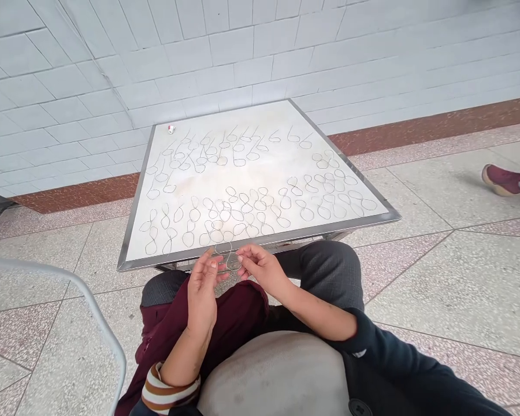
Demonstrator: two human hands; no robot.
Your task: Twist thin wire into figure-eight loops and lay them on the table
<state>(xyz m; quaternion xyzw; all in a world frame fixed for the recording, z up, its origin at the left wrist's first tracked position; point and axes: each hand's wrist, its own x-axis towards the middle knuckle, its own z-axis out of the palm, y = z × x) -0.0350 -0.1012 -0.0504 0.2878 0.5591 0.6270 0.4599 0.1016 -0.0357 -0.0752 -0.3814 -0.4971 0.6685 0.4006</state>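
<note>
My right hand point(260, 267) is closed, with thumb and fingertips pinching a thin wire bent into loops point(231, 268). My left hand point(204, 280) is on the wire's other side, thumb and forefinger close together at it and the other fingers curled loosely. Both hands are above my lap, just in front of the table's near edge. On the white table point(268, 167) lie many similar thin wire pieces. Near the front they are figure-eight shapes point(285, 198); toward the back are single loops with straight tails point(293, 135).
A small white and red object point(171, 129) stands at the table's far left corner. Grey metal edging point(260, 241) frames the tabletop. A white tiled wall point(225, 52) rises behind. At left is a curved grey rail point(91, 306). Another person's shoe point(505, 179) shows at right.
</note>
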